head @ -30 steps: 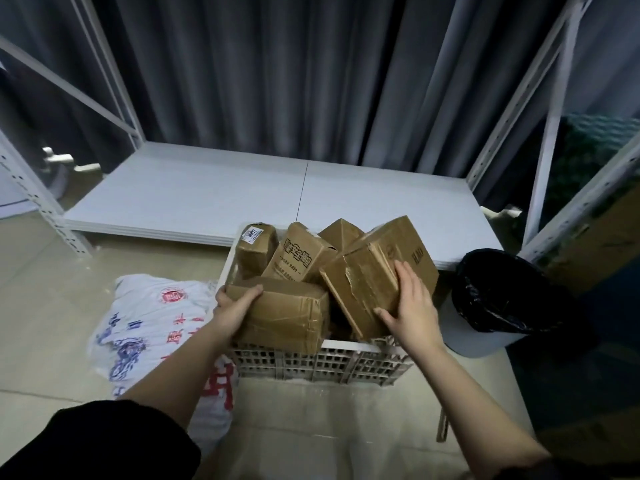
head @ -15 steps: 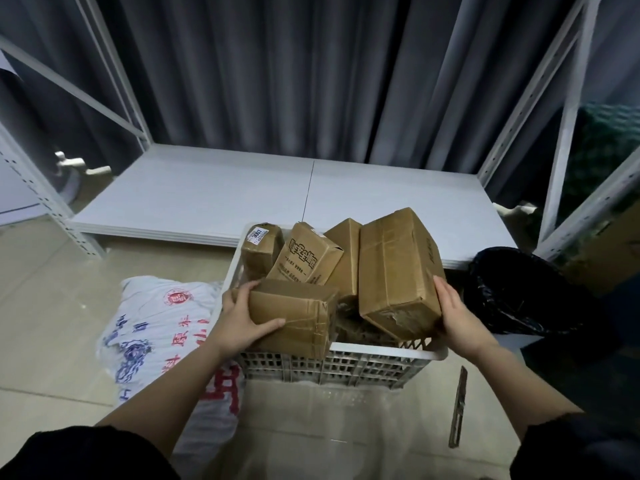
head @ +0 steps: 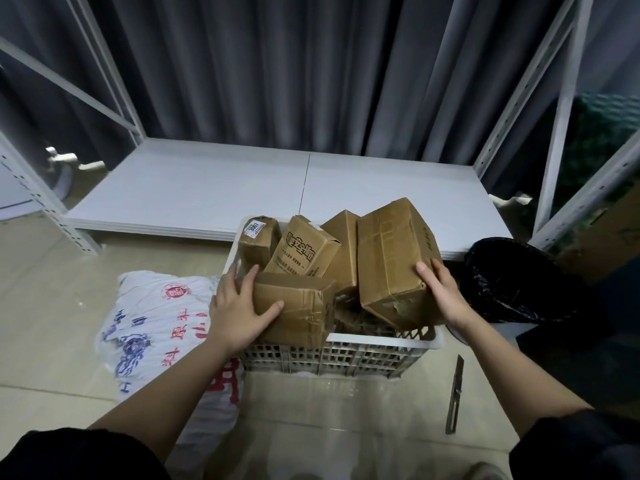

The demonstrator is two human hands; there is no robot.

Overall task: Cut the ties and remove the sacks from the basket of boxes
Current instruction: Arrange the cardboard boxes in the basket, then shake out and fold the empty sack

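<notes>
A white slatted plastic basket (head: pixel 346 355) stands on the floor, filled with several brown cardboard boxes. My left hand (head: pixel 239 306) grips the left end of the low front box (head: pixel 301 310). My right hand (head: pixel 445 296) presses against the right side of the tall tilted box (head: pixel 391 258). A white sack (head: pixel 149 327) with red and blue printing lies crumpled on the floor left of the basket. A long thin cutter (head: pixel 455 393) lies on the floor to the basket's right.
A low white shelf board (head: pixel 207 188) on a white metal rack frame (head: pixel 561 109) runs behind the basket, in front of a grey curtain. A bin with a black liner (head: pixel 512 282) stands right of the basket. The floor is pale tile.
The tall box has been turned from leaning left to nearly upright at the basket's right. My right hand slid from its front face to its right side; my left hand shifted on the front box.
</notes>
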